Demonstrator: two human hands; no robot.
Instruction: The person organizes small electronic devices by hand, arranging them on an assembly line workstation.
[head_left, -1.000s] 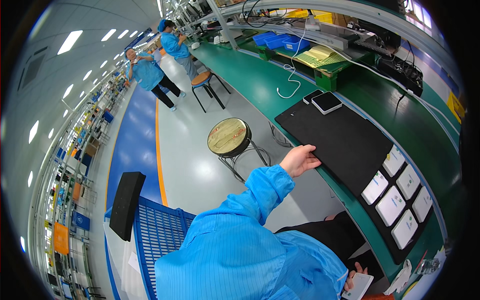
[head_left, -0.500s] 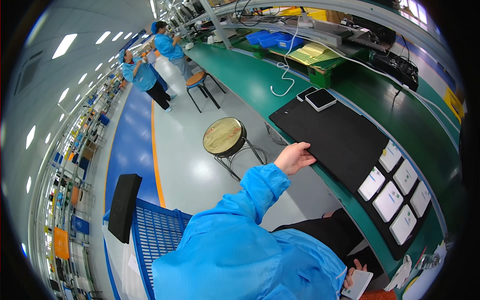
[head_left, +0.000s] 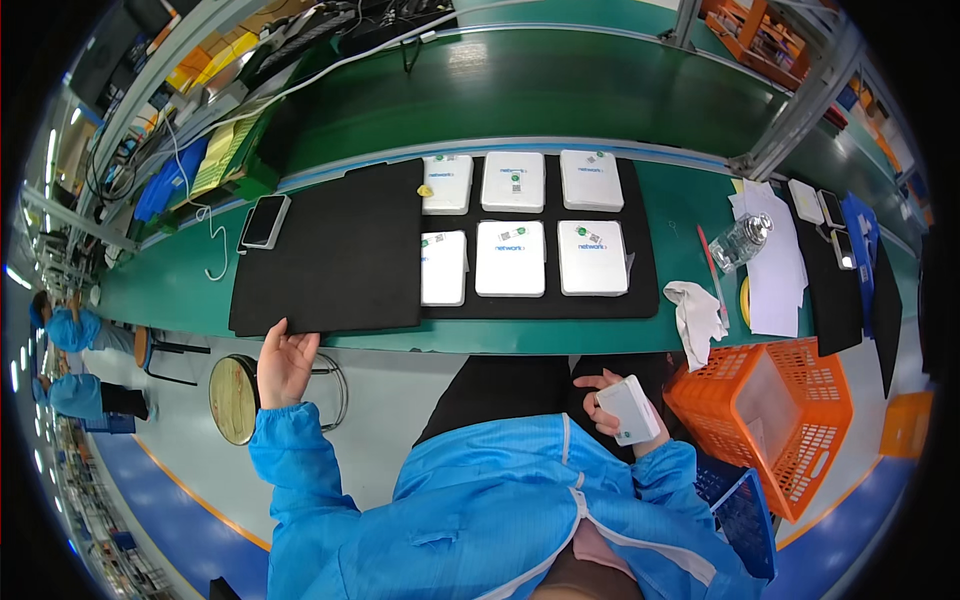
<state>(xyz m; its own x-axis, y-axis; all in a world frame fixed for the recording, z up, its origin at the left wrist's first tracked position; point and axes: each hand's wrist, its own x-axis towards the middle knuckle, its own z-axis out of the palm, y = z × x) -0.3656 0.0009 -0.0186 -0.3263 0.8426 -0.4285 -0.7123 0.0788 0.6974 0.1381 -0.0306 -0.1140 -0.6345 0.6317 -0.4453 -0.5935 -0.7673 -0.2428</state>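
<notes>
My left hand [head_left: 287, 367] is at the near edge of a black mat [head_left: 335, 245], its fingers closed on that edge near the left corner. This mat lies over the left part of another black mat [head_left: 640, 270]. On the lower mat sit several flat white square boxes [head_left: 510, 258] in two rows, with blue print and small green stickers; the left ones are partly hidden by the upper mat. Over my lap, my right hand [head_left: 607, 405] holds a similar flat white box [head_left: 627, 411], tilted, with a small green mark.
A dark-screened white device [head_left: 266, 221] rests on the upper mat's far left. To the right are a white cloth [head_left: 694, 318], clear bottle [head_left: 742, 243], papers [head_left: 775, 285] and phones. An orange crate [head_left: 760, 420] stands right of my lap; a round stool [head_left: 233, 400] is at left.
My view has swung right, bringing the lower mat's boxes and the orange crate into full view. My left hand stays on the mat edge; my right hand still holds its white box.
</notes>
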